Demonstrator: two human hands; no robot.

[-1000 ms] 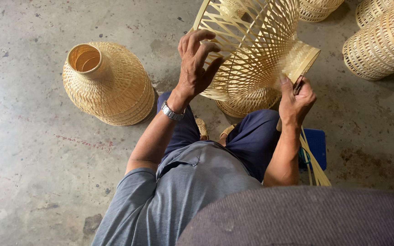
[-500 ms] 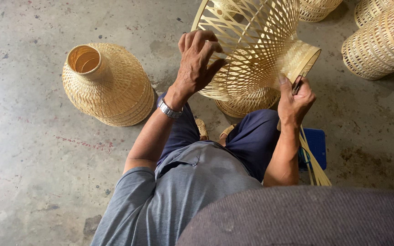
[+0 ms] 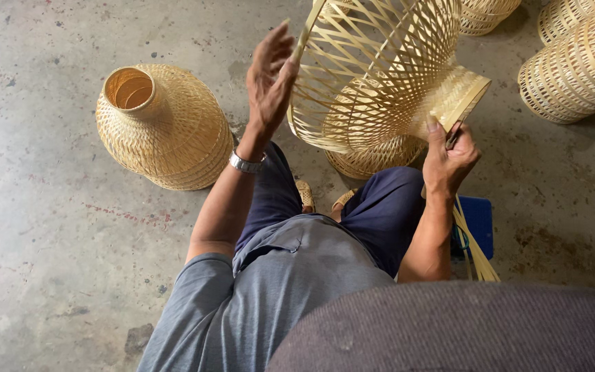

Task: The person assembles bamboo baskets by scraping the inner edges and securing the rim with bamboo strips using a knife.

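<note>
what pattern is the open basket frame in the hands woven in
An open diagonal criss-cross lattice of pale bamboo strips, seen best in the head view.

five bamboo baskets [image 3: 163,127] — two hands [image 3: 270,79]

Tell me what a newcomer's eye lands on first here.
First, the open-weave bamboo frame at top centre, with the left hand at its rim and the right hand at its narrow neck. Next, the finished woven shade standing on the concrete floor to the left.

grey short-sleeved shirt [image 3: 270,296]; navy trousers [image 3: 380,207]; silver wristwatch [image 3: 246,163]; sandals [image 3: 305,195]
</note>
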